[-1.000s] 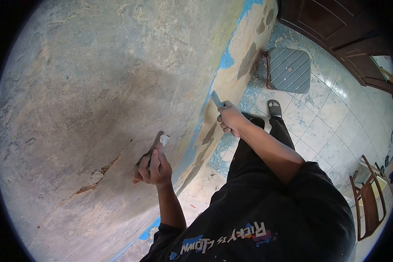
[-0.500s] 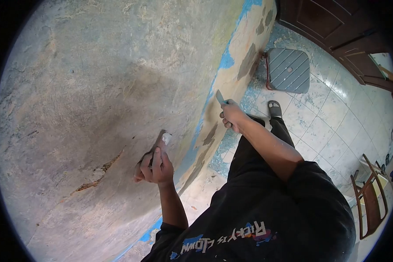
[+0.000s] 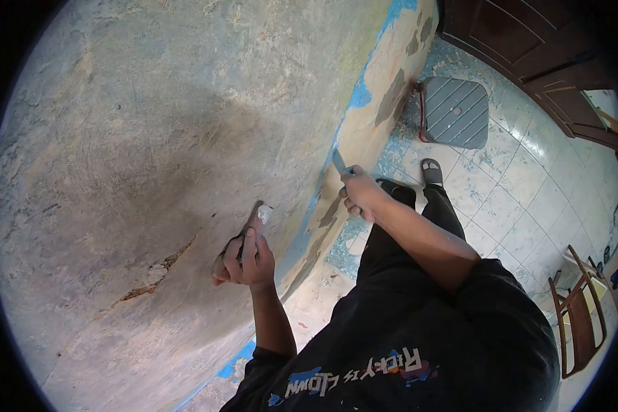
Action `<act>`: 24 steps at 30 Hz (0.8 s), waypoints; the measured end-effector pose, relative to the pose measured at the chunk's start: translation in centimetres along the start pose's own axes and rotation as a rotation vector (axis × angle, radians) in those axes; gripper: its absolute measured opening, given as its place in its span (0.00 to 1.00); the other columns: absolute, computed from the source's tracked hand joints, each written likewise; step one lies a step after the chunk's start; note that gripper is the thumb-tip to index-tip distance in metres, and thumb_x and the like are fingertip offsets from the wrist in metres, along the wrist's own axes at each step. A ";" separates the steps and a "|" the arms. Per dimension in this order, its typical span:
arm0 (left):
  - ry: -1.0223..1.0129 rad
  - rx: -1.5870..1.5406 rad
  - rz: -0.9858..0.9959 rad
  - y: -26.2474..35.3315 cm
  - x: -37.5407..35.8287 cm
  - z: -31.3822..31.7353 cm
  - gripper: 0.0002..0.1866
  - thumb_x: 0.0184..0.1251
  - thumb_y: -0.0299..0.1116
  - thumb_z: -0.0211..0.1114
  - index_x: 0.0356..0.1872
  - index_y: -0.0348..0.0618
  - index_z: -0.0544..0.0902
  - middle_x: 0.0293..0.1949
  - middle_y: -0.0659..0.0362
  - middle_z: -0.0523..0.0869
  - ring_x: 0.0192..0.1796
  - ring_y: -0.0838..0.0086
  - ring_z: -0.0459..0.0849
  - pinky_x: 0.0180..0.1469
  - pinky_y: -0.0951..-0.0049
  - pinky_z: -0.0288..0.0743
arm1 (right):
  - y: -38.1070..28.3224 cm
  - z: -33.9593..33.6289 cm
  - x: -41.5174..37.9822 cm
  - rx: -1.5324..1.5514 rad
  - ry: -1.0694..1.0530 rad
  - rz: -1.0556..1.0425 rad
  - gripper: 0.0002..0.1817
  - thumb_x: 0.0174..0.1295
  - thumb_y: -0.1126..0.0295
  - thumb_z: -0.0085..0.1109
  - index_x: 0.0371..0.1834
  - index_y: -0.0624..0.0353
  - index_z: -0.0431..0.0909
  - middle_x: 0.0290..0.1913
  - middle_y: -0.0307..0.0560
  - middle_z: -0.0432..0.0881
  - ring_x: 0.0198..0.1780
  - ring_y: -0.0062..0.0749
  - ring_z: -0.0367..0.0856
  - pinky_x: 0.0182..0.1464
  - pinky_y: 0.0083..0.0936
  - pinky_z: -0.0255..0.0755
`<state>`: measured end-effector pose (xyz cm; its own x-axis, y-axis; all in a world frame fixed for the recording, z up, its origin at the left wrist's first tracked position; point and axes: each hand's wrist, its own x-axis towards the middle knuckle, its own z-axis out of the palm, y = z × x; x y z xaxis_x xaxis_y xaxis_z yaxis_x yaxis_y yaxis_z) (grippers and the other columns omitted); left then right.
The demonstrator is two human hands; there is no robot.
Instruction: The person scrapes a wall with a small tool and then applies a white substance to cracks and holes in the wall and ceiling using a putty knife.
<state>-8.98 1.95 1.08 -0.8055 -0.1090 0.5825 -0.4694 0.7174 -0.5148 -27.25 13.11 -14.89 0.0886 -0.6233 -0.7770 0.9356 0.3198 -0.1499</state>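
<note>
My left hand (image 3: 244, 261) grips a flat putty scraper (image 3: 257, 216) with a dab of white filler at its tip, pressed against the worn grey wall (image 3: 151, 137). Just left of it runs a brown crack (image 3: 154, 271) in the plaster. My right hand (image 3: 358, 192) is closed around a second, narrow blue-grey putty knife (image 3: 338, 161), whose blade points up beside the wall's lower band of flaking blue paint (image 3: 359, 93). My black trousers and sandalled foot (image 3: 430, 170) show below.
A grey slatted plastic stool (image 3: 454, 110) stands on the tiled floor (image 3: 522, 199) near the wall. Dark wooden doors (image 3: 529, 41) fill the top right. A wooden chair (image 3: 584, 316) stands at the right edge. Paint flakes litter the tiles by the wall.
My left hand has slid the scraper slightly upward along the wall. My right hand has wavered a little with its knife, staying near the blue band.
</note>
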 end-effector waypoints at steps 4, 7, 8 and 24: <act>0.019 0.007 -0.006 0.1 0.3 0.7 0.12 0.52 0.36 0.81 0.36 0.65 0.89 0.37 0.72 0.81 0.44 0.71 0.75 0.51 0.60 0.53 | -0.4 -0.2 0.4 0.034 -0.051 0.005 0.12 0.77 0.57 0.46 0.54 0.50 0.63 0.30 0.42 0.69 0.19 0.27 0.64 0.16 0.27 0.56; 0.011 0.008 -0.004 -0.1 0.1 0.2 0.11 0.51 0.36 0.82 0.35 0.65 0.89 0.37 0.72 0.81 0.44 0.71 0.75 0.51 0.60 0.53 | 0.0 0.0 -0.5 0.035 -0.062 0.023 0.13 0.77 0.58 0.46 0.56 0.50 0.64 0.30 0.42 0.69 0.20 0.26 0.64 0.17 0.26 0.56; 0.020 0.002 -0.011 0.1 0.2 0.4 0.11 0.51 0.36 0.82 0.35 0.66 0.89 0.37 0.72 0.81 0.44 0.72 0.75 0.51 0.61 0.53 | 0.1 -0.5 0.3 0.020 -0.048 0.023 0.13 0.77 0.58 0.46 0.56 0.50 0.64 0.30 0.42 0.69 0.20 0.26 0.64 0.16 0.27 0.56; -0.006 0.023 0.006 0.1 -0.1 0.2 0.12 0.50 0.36 0.82 0.35 0.65 0.89 0.38 0.72 0.83 0.44 0.71 0.75 0.51 0.61 0.54 | 0.3 -0.5 1.7 0.041 0.019 -0.009 0.10 0.76 0.61 0.44 0.54 0.49 0.63 0.32 0.42 0.68 0.20 0.23 0.61 0.17 0.22 0.53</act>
<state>-9.02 1.84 0.86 -0.8105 -0.1095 0.5755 -0.4728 0.7022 -0.5323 -27.04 12.53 -16.58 0.0735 -0.6121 -0.7874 0.9494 0.2846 -0.1326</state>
